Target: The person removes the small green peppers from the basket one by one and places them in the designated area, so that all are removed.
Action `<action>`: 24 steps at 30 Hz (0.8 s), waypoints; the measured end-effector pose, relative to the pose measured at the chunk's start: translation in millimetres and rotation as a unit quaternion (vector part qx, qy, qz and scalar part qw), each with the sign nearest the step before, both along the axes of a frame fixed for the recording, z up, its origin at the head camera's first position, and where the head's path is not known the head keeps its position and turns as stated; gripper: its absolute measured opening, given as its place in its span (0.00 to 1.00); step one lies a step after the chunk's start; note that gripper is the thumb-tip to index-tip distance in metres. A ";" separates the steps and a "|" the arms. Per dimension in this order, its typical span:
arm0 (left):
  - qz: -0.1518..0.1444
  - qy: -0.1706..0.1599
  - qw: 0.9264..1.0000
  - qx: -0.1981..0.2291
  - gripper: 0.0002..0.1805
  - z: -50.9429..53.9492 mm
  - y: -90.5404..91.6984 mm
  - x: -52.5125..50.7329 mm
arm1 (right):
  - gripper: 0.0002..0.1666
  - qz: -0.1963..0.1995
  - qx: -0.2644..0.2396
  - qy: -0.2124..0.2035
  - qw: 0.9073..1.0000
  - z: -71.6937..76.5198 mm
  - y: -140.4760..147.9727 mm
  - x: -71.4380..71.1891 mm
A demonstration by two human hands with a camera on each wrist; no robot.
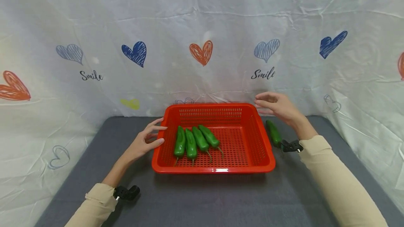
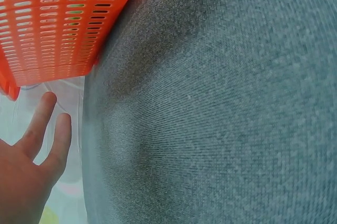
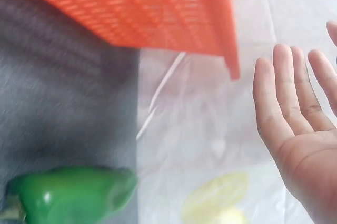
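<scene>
A red plastic basket (image 1: 217,169) with slotted walls stands on the table, and several green peppers (image 1: 190,144) lie side by side in its left half. My left hand (image 1: 146,139) is at the basket's left rim with fingers spread and loosely extended; whether the fingertips touch the rim I cannot tell. Above the basket's back right corner, my right hand (image 1: 279,107) is raised with nothing in it. Its fingers are fairly straight in the right wrist view. Another green pepper (image 3: 73,195) lies on the table just right of the basket, below my right wrist.
The dark grey table (image 1: 202,199) ends at the back against a white cloth (image 1: 202,2) printed with hearts and "Smile". The basket's back edge stands close to this cloth. A black wrist camera (image 1: 127,192) is strapped to my left wrist, another camera (image 1: 291,146) to the right.
</scene>
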State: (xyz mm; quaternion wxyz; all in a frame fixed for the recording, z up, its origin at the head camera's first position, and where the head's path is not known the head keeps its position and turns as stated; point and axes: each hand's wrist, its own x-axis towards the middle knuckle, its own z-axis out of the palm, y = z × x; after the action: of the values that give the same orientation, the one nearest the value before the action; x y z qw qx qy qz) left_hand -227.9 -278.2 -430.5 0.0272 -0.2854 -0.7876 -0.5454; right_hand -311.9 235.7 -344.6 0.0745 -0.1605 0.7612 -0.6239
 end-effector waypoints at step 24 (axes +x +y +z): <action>0.005 0.002 1.000 -0.006 0.25 0.3 0.4 -0.1 | 0.27 0.050 -0.057 0.007 0.997 19.7 -67.7 -13.4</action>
State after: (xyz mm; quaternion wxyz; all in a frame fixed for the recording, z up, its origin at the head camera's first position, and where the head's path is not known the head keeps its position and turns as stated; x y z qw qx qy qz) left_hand -228.1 -277.8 -430.2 0.0298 -0.2822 -0.7921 -0.5404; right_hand -325.3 168.0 -324.9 0.0904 -0.2067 0.7159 -0.6607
